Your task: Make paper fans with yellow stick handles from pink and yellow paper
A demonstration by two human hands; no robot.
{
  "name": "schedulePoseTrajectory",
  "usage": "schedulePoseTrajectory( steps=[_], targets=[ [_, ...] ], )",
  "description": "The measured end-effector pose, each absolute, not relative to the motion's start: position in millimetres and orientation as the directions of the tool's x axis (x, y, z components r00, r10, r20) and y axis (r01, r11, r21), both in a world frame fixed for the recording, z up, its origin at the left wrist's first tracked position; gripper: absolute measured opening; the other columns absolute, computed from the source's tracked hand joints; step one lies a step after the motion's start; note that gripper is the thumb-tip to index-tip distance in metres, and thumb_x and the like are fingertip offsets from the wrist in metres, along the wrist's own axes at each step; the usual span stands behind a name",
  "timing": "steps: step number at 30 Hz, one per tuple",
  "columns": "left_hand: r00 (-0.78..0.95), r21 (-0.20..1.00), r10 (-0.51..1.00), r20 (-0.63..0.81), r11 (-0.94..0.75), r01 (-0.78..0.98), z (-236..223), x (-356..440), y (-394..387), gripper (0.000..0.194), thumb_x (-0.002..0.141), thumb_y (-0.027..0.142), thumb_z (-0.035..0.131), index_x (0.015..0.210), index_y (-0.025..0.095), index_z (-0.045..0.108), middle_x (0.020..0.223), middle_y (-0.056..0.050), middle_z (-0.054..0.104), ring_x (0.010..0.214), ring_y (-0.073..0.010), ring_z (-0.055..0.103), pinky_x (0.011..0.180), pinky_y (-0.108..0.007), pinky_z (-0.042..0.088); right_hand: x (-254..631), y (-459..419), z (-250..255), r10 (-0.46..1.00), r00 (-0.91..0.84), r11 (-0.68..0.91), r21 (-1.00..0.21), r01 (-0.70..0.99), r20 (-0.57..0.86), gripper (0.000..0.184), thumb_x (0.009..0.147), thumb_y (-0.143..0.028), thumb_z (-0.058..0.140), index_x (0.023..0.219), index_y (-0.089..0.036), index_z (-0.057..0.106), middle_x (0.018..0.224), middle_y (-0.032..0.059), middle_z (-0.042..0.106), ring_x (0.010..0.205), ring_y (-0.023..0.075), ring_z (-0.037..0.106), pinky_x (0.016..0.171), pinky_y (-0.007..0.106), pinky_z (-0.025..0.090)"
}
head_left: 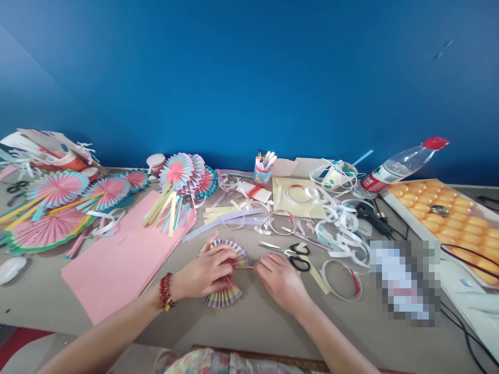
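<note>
Work on the small pleated paper fan (224, 297) looks partway along: the folding appears done and the pleats are spread in a wide curve, yet an opening shows on its right side, where a thin stick (245, 267) runs out. The fan lies on the near part of the table (195, 327), in front of the person and partly covered by the left hand (205, 272). That hand's fingers lie over the pleats; whether they grip the fan or merely press it down cannot be told. The right hand (280, 278) is curled, its fingertips seemingly pinching the outer end of the stick. No streamers show on this fan, whereas a streamered fan (175, 172) farther back carries several, so closing the round appears unfinished and any trimming seems not yet begun. Round fans (66, 182) with yellow strips lie at the far left, apparently complete. Scissors (287, 252) lie just beside the right hand, with curled white paper strips (345, 218) beyond them; pink paper sheets (120, 259) lie to the left of the left hand.
</note>
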State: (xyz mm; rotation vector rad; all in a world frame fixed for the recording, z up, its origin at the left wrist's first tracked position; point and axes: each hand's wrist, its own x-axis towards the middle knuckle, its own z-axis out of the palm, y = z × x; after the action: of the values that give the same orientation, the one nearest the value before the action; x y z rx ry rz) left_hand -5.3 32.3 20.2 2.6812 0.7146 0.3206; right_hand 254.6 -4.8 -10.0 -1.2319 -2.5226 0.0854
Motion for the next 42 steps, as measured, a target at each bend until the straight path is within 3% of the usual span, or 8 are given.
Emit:
schedulePoseTrajectory(
  steps=[15, 26, 42],
  targets=[
    [0.758, 0.413, 0.644, 0.105, -0.722, 0.556, 20.3, 14.6, 24.7, 0.005, 0.094, 0.020, 0.058, 0.089, 0.020, 0.061, 0.105, -0.002, 0.062, 0.103, -0.0201, 0.056, 0.114, -0.048, 0.026, 254.4, -5.1, -12.3, 0.771, -0.569, 0.625, -0.166, 0.763, 0.285, 0.017, 0.096, -0.017, 0.054, 0.079, -0.019, 0.060, 0.078, 0.0018, 0.059, 0.077, 0.0189, 0.050, 0.072, 0.032, 0.034],
    [0.743, 0.369, 0.662, 0.098, -0.718, 0.591, 25.1, 22.0, 23.0, 0.003, 0.091, 0.020, 0.061, 0.089, 0.020, 0.061, 0.110, -0.002, 0.060, 0.104, -0.0211, 0.054, 0.113, -0.050, 0.027, 253.2, -3.2, -16.6, 0.771, -0.569, 0.624, -0.162, 0.764, 0.286, 0.011, 0.090, -0.013, 0.060, 0.081, -0.020, 0.061, 0.080, 0.0016, 0.062, 0.078, 0.0186, 0.051, 0.073, 0.031, 0.035],
    [0.846, 0.245, 0.528, 0.074, -0.832, 0.498, 32.9, 28.2, 31.2, 0.009, 0.087, 0.026, 0.068, 0.082, 0.020, 0.063, 0.110, -0.004, 0.058, 0.109, -0.0229, 0.051, 0.115, -0.049, 0.024, 251.9, -3.1, -13.6, 0.764, -0.571, 0.625, -0.126, 0.771, 0.300, 0.012, 0.087, -0.012, 0.061, 0.078, -0.020, 0.061, 0.079, 0.0026, 0.063, 0.076, 0.0189, 0.050, 0.070, 0.032, 0.033]
  ],
)
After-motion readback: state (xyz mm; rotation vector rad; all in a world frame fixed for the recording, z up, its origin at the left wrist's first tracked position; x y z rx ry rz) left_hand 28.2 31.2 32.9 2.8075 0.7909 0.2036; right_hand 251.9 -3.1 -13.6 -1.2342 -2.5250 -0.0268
